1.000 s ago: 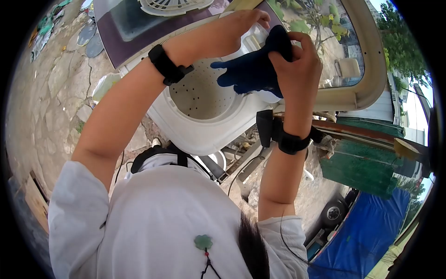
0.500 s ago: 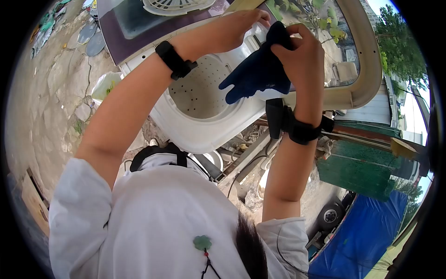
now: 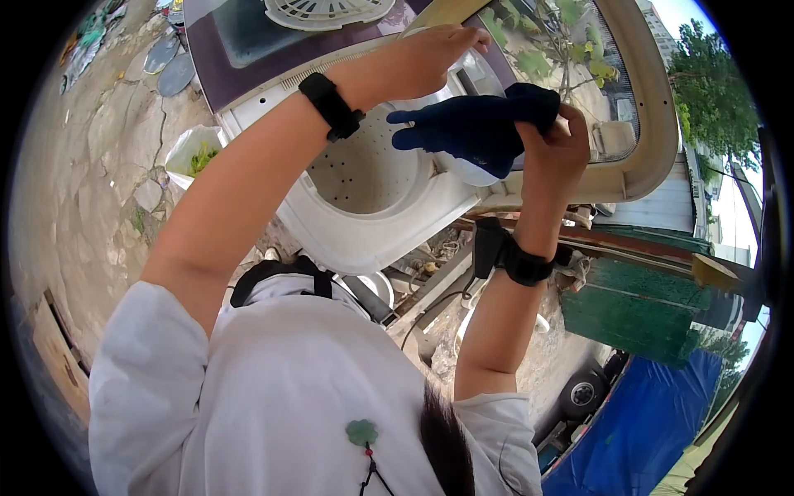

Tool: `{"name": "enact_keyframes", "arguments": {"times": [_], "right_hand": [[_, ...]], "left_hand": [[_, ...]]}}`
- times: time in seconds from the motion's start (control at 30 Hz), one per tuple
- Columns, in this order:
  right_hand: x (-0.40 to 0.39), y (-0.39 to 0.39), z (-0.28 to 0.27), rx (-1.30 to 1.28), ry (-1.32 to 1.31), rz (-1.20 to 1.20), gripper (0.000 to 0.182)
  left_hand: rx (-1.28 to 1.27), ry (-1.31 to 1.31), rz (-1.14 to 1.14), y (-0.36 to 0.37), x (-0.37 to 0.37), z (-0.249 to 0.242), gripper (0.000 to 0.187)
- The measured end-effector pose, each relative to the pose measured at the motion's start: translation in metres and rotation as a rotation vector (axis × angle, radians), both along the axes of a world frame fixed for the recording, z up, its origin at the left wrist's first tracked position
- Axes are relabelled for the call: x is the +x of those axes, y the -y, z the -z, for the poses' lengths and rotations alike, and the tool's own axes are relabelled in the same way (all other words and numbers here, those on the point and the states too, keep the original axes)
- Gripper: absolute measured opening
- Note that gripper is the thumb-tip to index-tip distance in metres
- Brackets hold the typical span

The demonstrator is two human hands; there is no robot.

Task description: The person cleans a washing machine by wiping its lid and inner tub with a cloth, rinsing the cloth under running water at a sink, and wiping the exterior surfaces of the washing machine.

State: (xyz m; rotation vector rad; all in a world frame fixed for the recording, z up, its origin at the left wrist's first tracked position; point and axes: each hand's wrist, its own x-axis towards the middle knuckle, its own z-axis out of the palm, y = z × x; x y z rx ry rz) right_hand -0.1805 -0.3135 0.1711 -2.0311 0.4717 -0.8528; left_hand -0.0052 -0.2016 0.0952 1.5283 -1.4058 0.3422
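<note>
My right hand (image 3: 560, 147) grips a dark navy glove (image 3: 471, 128) by its cuff, thumb and fingers pinched on the cloth. The glove hangs sideways, its two narrow ends pointing left over the tub rim. My left hand (image 3: 413, 64) is held higher and to the left, apart from the glove, with fingers curled together; whether anything is in them is hidden. Below both hands is the white perforated tub (image 3: 351, 178) of a washing machine (image 3: 347, 240). Each wrist wears a black strap.
The machine's raised lid (image 3: 653, 124) stands at the right, with leaves seen through it. A round white grille (image 3: 331, 12) lies on the purple top panel. A white bag of greens (image 3: 188, 157) sits on cracked ground at left. Further right are green boards (image 3: 633, 306) and a blue tarp (image 3: 645, 422).
My right hand has lowered and moved slightly right with the glove, which now lies more level. My left hand has shifted slightly down and right, and the hands are farther apart.
</note>
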Motion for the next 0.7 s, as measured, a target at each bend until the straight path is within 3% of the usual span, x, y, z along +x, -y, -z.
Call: {"name": "enact_keyframes", "arguments": {"times": [0.03, 0.13, 0.23, 0.33, 0.37, 0.47, 0.6, 0.7], "right_hand": [[-0.004, -0.002, 0.010, 0.093, 0.154, 0.005, 0.032], [0.000, -0.018, 0.009, 0.015, 0.086, 0.099, 0.030], [0.025, -0.031, -0.023, -0.370, -0.256, 0.135, 0.028], [0.036, -0.029, -0.019, -0.602, -0.166, 0.019, 0.028], [0.031, -0.030, -0.018, -0.562, -0.197, 0.043, 0.029], [0.001, -0.027, -0.008, -0.096, -0.176, 0.002, 0.030], [-0.048, -0.033, 0.045, 0.059, 0.445, 0.156, 0.032], [-0.077, -0.039, 0.057, 0.207, 0.651, 0.284, 0.032]], "left_hand": [[0.002, 0.016, -0.035, 0.001, -0.002, -0.001, 0.054], [0.047, -0.047, -0.024, -0.003, -0.006, -0.004, 0.054], [-0.003, -0.006, -0.025, -0.006, -0.009, -0.003, 0.050], [0.007, -0.055, -0.060, -0.011, -0.012, -0.005, 0.042], [0.026, -0.066, -0.062, -0.009, -0.012, -0.003, 0.039], [0.068, -0.096, -0.053, -0.008, -0.008, 0.000, 0.034], [0.059, -0.108, -0.018, -0.025, -0.007, 0.005, 0.031], [0.082, -0.104, -0.012, -0.047, -0.017, 0.001, 0.028]]}}
